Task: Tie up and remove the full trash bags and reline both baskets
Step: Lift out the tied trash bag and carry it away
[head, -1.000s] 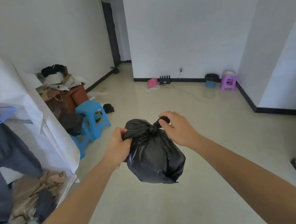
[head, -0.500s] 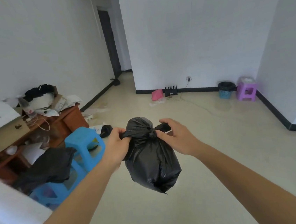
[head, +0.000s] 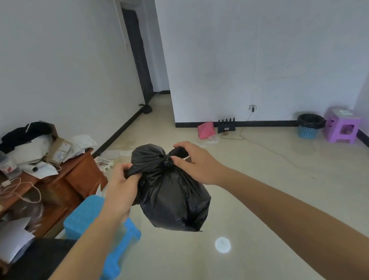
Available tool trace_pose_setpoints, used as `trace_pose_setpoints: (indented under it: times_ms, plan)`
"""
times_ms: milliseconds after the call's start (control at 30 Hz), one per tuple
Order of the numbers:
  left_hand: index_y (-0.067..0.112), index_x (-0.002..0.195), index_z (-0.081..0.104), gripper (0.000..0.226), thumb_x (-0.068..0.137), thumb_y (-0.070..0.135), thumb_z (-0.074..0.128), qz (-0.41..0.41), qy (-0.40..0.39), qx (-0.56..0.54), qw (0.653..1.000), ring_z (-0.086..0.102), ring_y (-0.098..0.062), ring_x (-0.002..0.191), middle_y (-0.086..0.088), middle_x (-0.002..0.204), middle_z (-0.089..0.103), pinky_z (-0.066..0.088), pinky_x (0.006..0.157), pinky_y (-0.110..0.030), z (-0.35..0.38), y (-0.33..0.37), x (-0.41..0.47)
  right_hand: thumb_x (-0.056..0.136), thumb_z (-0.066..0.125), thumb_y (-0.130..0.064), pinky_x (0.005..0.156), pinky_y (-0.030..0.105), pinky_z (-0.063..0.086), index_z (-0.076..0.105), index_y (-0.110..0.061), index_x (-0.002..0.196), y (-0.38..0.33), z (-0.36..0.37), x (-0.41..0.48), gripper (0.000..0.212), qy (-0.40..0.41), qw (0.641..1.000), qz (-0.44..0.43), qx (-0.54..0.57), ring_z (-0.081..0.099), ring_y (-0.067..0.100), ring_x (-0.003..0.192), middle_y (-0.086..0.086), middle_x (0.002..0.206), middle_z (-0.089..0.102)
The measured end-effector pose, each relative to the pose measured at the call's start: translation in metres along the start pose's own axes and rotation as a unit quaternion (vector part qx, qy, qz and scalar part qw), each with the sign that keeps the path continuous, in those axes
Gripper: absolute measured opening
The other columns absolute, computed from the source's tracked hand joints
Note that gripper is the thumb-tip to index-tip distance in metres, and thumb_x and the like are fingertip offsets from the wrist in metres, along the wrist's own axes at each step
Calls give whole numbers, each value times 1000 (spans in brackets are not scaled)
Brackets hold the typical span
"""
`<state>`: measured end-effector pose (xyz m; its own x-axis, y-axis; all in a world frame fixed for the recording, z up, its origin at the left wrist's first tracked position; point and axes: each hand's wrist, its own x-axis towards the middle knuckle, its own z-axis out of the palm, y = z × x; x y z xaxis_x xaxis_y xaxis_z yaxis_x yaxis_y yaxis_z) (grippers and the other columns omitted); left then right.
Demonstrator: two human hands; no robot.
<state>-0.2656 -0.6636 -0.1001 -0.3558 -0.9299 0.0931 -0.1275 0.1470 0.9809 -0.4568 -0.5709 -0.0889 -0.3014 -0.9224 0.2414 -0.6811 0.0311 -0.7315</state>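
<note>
Trash bag: black, full, hanging in mid-air between your hands at centre view; knot at its neck.
Desk: far left, wooden, piled with papers, a cable and dark clothing.
Blue stool: just right of the desk, partly behind your left forearm.
Left hand: fingers curled tight round one loose end of the bag's neck, left of the knot.
Right hand: fingers and thumb pinch the other end, just right of the knot.
Basket: blue, black-lined, on the floor by the far wall, well right.
Purple stool: just beside the basket, to its right.
</note>
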Motion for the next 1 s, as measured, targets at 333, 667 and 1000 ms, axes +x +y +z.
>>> trace_pose_setpoints:
  times_ms: [333,667,1000]
  plan:
    - [19,99,57,4,96,17,56,8,-53,14,998,51,-23,65,-14,85,61,39,50,-33,44,-7,336,98,55,-41,97,36,51,49,-19,137,88,-1,315,45,47,999,18,0,61,15,105,0,123,61]
    - [14,101,54,3,98,15,53,-16,-44,26,999,47,-18,59,-9,78,55,37,47,-29,131,-44,681,99,55,-37,96,33,50,42,-18,144,230,5,651,50,38,999,13,8,62,7,93,-4,124,60]
    - [16,99,55,5,96,12,55,-24,12,7,1000,51,-22,68,-9,84,58,40,55,-34,132,-69,1016,101,50,-41,100,34,49,33,-26,150,295,43,1000,54,-16,999,-27,-17,61,12,110,0,140,55]
